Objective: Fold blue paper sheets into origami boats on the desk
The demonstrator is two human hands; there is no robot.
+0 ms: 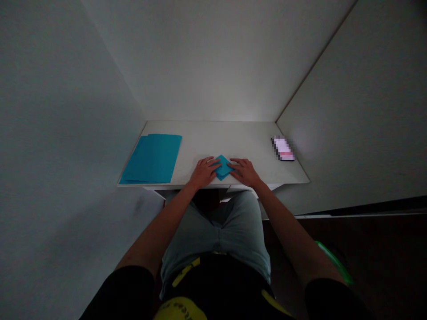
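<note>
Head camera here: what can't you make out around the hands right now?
Head view only:
- Folded blue paper: its side corners are hidden by the left hand and right hand.
- Phone: screen blurred by pixelation.
- Blue paper stack: sheet count too small to tell.

My folded paper (223, 167) and the loose sheets (150, 160): thin, smooth, matt teal paper. Desk top (230, 138): smooth, matt white finish. Phone screen (283, 148): glossy. My shorts (213, 231): soft matt cloth.

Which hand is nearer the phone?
Right. The right hand sits left of the phone, at the folded paper's edge; the left hand is farther, on that paper's other side.
</note>
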